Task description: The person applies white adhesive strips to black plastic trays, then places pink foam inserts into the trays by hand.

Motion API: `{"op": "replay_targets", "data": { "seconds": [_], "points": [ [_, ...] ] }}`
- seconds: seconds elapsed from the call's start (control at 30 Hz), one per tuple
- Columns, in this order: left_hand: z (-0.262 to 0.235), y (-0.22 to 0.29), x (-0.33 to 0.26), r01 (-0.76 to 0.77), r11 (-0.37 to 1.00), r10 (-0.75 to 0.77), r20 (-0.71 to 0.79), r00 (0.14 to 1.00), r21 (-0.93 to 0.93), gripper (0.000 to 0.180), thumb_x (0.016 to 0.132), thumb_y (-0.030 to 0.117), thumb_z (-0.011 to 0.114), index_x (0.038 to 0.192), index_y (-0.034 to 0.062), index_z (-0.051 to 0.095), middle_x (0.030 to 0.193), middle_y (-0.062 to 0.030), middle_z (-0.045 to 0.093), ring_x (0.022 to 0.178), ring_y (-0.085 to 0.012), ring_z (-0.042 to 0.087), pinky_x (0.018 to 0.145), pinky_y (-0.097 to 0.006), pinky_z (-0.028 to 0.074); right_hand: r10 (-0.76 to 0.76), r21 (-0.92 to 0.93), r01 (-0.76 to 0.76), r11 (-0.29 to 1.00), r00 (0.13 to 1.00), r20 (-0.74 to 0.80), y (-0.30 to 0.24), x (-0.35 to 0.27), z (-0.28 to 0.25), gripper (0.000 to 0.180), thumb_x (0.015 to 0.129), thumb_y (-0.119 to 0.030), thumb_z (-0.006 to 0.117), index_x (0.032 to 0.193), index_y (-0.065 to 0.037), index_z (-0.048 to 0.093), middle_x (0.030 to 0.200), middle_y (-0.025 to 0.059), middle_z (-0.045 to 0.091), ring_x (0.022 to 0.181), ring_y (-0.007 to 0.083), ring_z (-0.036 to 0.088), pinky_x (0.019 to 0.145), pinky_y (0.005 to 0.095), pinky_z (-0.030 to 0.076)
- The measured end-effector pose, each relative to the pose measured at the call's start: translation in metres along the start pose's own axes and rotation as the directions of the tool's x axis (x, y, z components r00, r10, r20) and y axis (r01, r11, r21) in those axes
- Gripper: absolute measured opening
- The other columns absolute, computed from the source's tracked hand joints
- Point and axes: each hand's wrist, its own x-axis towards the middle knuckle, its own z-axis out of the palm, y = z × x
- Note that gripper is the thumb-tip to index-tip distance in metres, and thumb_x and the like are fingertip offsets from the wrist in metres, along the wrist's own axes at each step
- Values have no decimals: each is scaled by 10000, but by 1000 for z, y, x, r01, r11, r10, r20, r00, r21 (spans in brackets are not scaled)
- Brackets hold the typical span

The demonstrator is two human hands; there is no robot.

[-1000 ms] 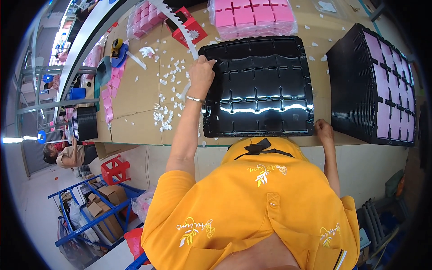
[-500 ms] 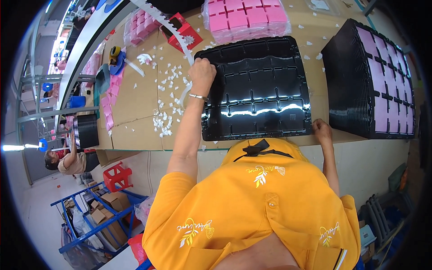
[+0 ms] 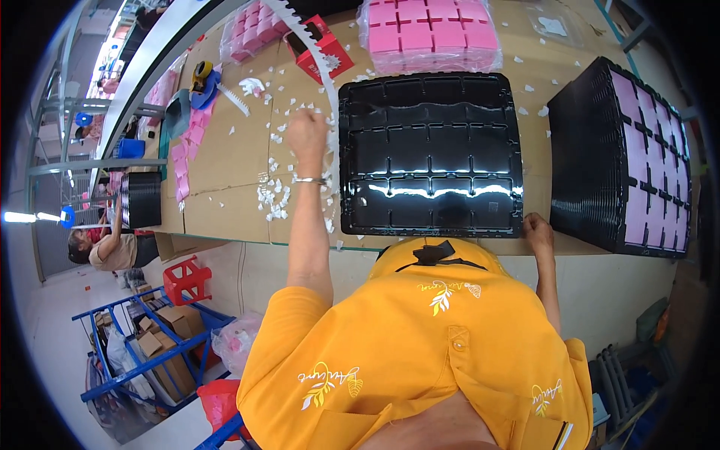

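Counter (image 3: 225, 165) carries glossy black tray (image 3: 431, 139) between two bare hands

Cardboard (image 3: 536, 172) lines the counter, where a tall stack of black trays (image 3: 596, 165), showing pink inserts (image 3: 660, 154), stands at the right. Left of it the single tray lies flat, ridged compartments catching the light, with a wrapped pink bundle (image 3: 427, 34) just beyond its far edge. A red box (image 3: 340, 56) sits near its far left corner, where a white toothed strip (image 3: 328, 79) trails down toward the tray's left edge. The left hand (image 3: 307, 139) is just left of that edge, fingers curled in; whether they grip anything cannot be told. The right hand (image 3: 538, 232) is beside the near right corner, fingers bent, any hold or contact unclear. White paper scraps (image 3: 274, 199) litter the left side; what looks like one fragment (image 3: 364, 202) lies in the tray.

The stack, set close to the near edge, could topple if an arm knocked it. The tray, light by its look, could slip off the front if pulled; the strip could snag under its rim, and a brushing hand could sweep scraps into its compartments.

The tightest margin is in front, where the tray's near rim almost meets the counter's edge. The bundle limits room behind, a narrow band of cardboard separates tray from stack, and the widest room for moving is leftward, over the scraps.
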Motion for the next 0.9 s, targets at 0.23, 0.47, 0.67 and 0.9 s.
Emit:
{"op": "replay_targets", "data": {
  "seconds": [0.23,0.47,0.67,0.9],
  "points": [
    [-25,-60,20,86,984,-122,238,963,156,183,838,248,629,855,79,696,865,-195,672,775,-408,653,679,-493,523,-102,-70,97,993,992,-74,-6,14,-10,206,900,-234,633,924,-29,634,797,143,669,751,265,646,723,369,495],
    [-5,52,26,-143,747,296,132,946,-650,197,858,42,564,1030,47,658,960,-166,676,848,-336,663,770,-412,527,-204,339,318,885,921,-332,-98,76,-47,182,917,-165,616,1022,-18,637,822,83,643,715,139,600,672,300,487],
    [81,84,93,-107,671,288,125,950,-734,202,859,41,557,1026,29,669,959,-169,679,904,-336,659,818,-380,523,-326,180,495,850,763,-558,-180,204,-73,219,873,-207,647,1027,-52,657,858,120,671,789,234,671,716,346,510],
    [147,94,131,-442,721,534,21,845,-534,154,842,83,606,960,51,700,957,-152,673,905,-346,650,822,-416,528,-494,-168,487,857,685,-536,-252,288,-75,223,792,-152,676,1011,-108,675,1001,123,665,918,305,655,805,423,522]
  ]
}}
